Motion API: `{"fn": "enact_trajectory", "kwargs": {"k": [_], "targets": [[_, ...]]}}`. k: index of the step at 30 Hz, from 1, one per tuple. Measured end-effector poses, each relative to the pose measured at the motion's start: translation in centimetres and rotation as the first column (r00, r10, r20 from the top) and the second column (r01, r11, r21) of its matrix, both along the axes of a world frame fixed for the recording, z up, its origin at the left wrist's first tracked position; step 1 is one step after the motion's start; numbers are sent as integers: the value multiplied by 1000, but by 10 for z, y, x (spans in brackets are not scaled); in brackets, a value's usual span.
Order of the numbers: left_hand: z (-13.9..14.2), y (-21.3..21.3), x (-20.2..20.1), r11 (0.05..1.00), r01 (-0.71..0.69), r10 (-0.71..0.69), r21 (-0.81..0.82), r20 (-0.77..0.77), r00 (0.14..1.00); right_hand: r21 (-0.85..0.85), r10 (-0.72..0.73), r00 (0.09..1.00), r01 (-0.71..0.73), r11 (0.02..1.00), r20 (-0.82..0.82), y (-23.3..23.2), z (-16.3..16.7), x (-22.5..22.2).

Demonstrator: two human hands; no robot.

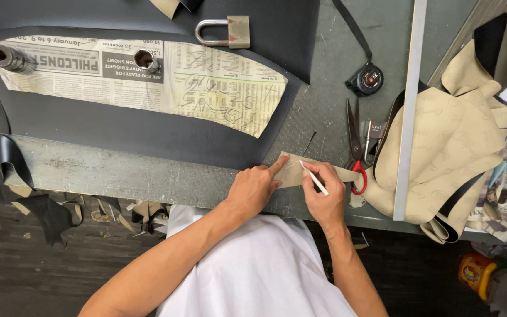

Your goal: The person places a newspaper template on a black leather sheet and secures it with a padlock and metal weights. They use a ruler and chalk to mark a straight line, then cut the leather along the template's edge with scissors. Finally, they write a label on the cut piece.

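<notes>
the left hand lies flat on a small tan strip at the near edge of the grey tabletop, forefinger stretched out to pin it — its grip is spread, clamped on nothing. the right hand has its grip pinched together on a thin white marking pencil, tip touching the strip. just right of the strip lie red-handled scissors. farther back, a newspaper pattern rests on black sheet material, with a padlock behind it.
</notes>
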State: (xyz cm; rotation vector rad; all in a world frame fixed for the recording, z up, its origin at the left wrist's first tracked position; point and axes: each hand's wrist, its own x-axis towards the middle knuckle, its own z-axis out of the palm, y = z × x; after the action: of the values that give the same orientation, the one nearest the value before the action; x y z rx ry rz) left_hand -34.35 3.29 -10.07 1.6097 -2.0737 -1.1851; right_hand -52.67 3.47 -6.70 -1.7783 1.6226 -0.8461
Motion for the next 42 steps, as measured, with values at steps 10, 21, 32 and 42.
{"fn": "enact_trajectory", "kwargs": {"k": [10,21,32,42], "targets": [[-2,-3,-1,1000,2,-2,15,-15,1000,170,-29,999,35,985,-36,1,-2,-9],[-1,-2,0,999,8,-7,32,-30,1000,295,-110,972,46,954,206,13,-2,-6],[1,-1,3,1000,10,-10,-10,-35,999,54,110,994,-111,992,26,12,6,4],[2,-1,2,1000,-3,3,-4,-39,999,-22,186,982,-187,982,-28,10,7,4]]}}
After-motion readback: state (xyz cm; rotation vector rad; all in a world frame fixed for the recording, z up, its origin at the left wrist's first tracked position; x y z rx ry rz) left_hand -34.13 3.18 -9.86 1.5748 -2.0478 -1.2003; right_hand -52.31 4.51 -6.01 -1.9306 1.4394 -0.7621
